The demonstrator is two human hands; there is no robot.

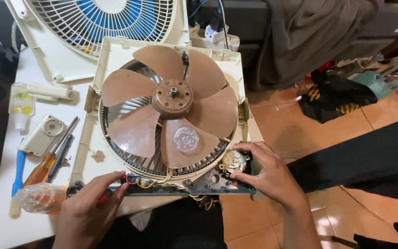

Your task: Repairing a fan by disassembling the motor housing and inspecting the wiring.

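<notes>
Single head view, looking steeply down, close over the table (5, 221) edge

- Warm indoor light falls from above, bright and even on the white table (5, 216).
- A sheen lies on the brown fan blades (171, 106), and soft glare on the orange floor tiles (328, 221).
- The upper corners sink into dark shadow.
- Focus is sharp at centre; straight edges bow slightly near the frame's sides.
</notes>
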